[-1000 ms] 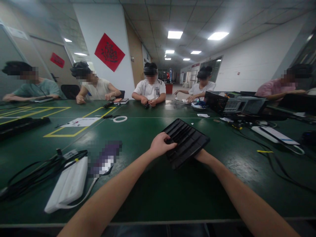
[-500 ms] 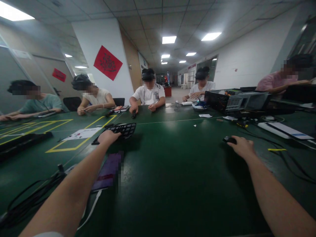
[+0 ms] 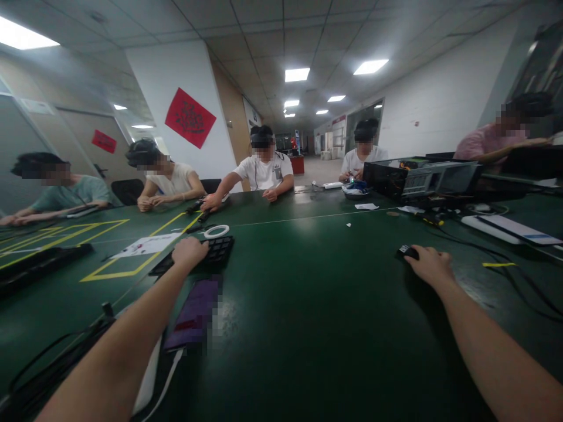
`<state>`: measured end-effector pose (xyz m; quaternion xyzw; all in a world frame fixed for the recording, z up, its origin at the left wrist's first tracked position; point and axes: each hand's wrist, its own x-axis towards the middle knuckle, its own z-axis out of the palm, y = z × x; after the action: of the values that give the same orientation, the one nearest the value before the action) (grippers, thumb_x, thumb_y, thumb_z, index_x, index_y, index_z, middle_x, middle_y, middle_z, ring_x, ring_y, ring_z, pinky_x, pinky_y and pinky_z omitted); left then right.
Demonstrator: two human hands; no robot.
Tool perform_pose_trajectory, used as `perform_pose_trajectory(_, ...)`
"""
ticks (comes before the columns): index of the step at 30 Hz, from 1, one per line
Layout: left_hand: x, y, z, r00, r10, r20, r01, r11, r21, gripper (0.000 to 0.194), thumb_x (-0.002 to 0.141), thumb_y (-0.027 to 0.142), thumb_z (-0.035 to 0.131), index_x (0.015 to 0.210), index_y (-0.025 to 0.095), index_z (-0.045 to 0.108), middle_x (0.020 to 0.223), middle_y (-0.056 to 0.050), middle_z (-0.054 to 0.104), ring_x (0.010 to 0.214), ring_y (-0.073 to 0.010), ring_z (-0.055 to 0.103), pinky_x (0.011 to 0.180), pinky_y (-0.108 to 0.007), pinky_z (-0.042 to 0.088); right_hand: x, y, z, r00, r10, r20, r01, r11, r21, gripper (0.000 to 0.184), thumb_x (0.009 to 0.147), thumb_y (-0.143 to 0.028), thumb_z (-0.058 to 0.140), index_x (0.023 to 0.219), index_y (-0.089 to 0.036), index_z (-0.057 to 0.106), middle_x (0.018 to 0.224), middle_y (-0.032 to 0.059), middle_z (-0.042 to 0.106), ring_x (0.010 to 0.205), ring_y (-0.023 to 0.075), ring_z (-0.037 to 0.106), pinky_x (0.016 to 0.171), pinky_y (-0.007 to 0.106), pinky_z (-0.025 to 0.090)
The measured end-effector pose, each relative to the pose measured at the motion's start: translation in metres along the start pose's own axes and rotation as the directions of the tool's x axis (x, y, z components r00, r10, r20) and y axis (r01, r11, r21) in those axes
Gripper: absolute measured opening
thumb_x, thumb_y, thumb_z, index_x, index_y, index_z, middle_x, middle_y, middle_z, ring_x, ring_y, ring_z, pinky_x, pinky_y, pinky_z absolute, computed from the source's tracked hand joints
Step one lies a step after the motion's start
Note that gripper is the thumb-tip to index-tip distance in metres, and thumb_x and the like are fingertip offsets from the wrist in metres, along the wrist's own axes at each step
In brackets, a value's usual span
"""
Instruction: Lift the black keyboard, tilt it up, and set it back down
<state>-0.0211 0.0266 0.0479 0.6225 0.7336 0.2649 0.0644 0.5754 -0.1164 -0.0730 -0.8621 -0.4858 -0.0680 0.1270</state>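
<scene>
My left hand (image 3: 190, 251) is closed over the middle of a black keyboard (image 3: 220, 251), which lies about level at the left-centre of the green table. Chunky keys show to the right of the fingers; my hand hides its middle. A small black object (image 3: 407, 252) with pale marks on one end is pinched in my right hand (image 3: 431, 265), low over the table at the right. Its kind cannot be made out. Just behind the keyboard is a white ring (image 3: 216, 231). A purple phone-like slab (image 3: 196, 313) with a white cable lies beside my left forearm.
An open computer case (image 3: 422, 179) stands at the back right, with black cables (image 3: 484, 249) nearby. White paper (image 3: 147, 244) lies near yellow tape lines. Several people sit around the table (image 3: 308, 305); a co-worker's hand (image 3: 212, 202) reaches near the tape.
My left hand has lowered the keyboard from a tilt to about flat, uncovering the white ring behind it. My right hand has barely moved. The co-worker opposite has reached to my left.
</scene>
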Motion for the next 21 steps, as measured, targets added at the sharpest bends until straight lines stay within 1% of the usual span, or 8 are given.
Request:
perform_pose_trajectory(3,-0.027,0.036,0.016,0.991,0.125,0.042,-0.13,0.979,0.156,0.02,0.078,0.03,0.053,0.065,0.015,0.053,0.087,-0.017,0.063,0.1,-0.0343,0.056,0.084,-0.039,0.041,-0.001,-0.004,-0.002,1.0,0.013,0.016,-0.013,1.0,0.005,0.051,0.083,-0.041,0.042,0.123,-0.012,0.054,0.121,0.0194,0.056,0.115,0.0325,0.048,0.096,0.044,0.033)
perform_pose_trajectory(4,-0.042,0.048,0.025,0.967,0.232,0.107,-0.25,0.943,0.218,0.022,0.082,0.032,0.048,0.07,0.015,0.056,0.091,-0.016,0.064,0.098,-0.0305,0.058,0.084,-0.036,0.041,-0.002,-0.005,-0.003,1.0,0.017,0.013,-0.017,1.0,0.005,0.051,0.083,-0.041,0.042,0.124,-0.012,0.053,0.123,0.0194,0.055,0.117,0.0324,0.046,0.097,0.043,0.032)
perform_pose_trajectory(6,-0.077,0.069,0.048,0.879,0.417,0.233,-0.471,0.836,0.28,0.024,0.088,0.03,0.041,0.081,0.016,0.06,0.096,-0.013,0.065,0.097,-0.0254,0.058,0.085,-0.032,0.042,-0.004,-0.007,-0.006,1.0,0.022,0.006,-0.022,1.0,0.004,0.053,0.083,-0.042,0.042,0.125,-0.012,0.052,0.127,0.0192,0.052,0.12,0.0321,0.043,0.099,0.043,0.03)
perform_pose_trajectory(8,-0.11,0.082,0.069,0.801,0.492,0.34,-0.586,0.76,0.281,0.025,0.09,0.026,0.038,0.088,0.016,0.06,0.097,-0.013,0.064,0.096,-0.0239,0.058,0.084,-0.031,0.042,-0.005,-0.008,-0.008,1.0,0.014,-0.003,-0.014,1.0,0.003,0.053,0.083,-0.041,0.041,0.125,-0.011,0.052,0.128,0.0193,0.051,0.121,0.0315,0.042,0.1,0.042,0.03)
perform_pose_trajectory(10,-0.131,0.088,0.085,0.763,0.516,0.39,-0.631,0.726,0.274,0.026,0.091,0.023,0.036,0.092,0.014,0.059,0.096,-0.013,0.064,0.093,-0.024,0.058,0.083,-0.033,0.041,-0.006,-0.009,-0.009,1.0,0.006,0.003,-0.006,1.0,0.004,0.053,0.082,-0.041,0.042,0.125,-0.011,0.052,0.128,0.0195,0.051,0.121,0.0307,0.043,0.1,0.042,0.03)
perform_pose_trajectory(13,-0.139,0.087,0.093,0.756,0.528,0.388,-0.641,0.718,0.272,0.027,0.092,0.022,0.034,0.093,0.013,0.059,0.095,-0.014,0.063,0.091,-0.0241,0.056,0.083,-0.034,0.04,-0.007,-0.011,-0.013,0.999,0.02,0.029,-0.02,1.0,0.007,0.056,0.082,-0.043,0.041,0.126,-0.01,0.051,0.128,0.0203,0.051,0.122,0.031,0.042,0.1,0.043,0.03)
perform_pose_trajectory(17,-0.137,0.083,0.089,0.76,0.549,0.347,-0.64,0.724,0.258,0.026,0.092,0.024,0.036,0.091,0.014,0.06,0.097,-0.013,0.061,0.09,-0.0234,0.054,0.083,-0.035,0.04,-0.007,-0.014,-0.017,0.999,0.053,-0.004,-0.053,0.997,0.06,0.065,0.082,-0.055,0.035,0.124,-0.008,0.052,0.126,0.0225,0.051,0.12,0.0346,0.043,0.099,0.045,0.031)
perform_pose_trajectory(21,-0.138,0.081,0.083,0.829,0.508,0.233,-0.557,0.791,0.254,0.028,0.093,0.026,0.033,0.094,0.015,0.059,0.102,-0.012,0.059,0.095,-0.0229,0.053,0.085,-0.034,0.04,-0.008,-0.014,-0.019,0.991,0.098,-0.094,-0.085,0.987,0.137,0.066,0.085,-0.053,0.027,0.121,-0.006,0.055,0.124,0.0246,0.053,0.119,0.0372,0.043,0.095,0.048,0.033)
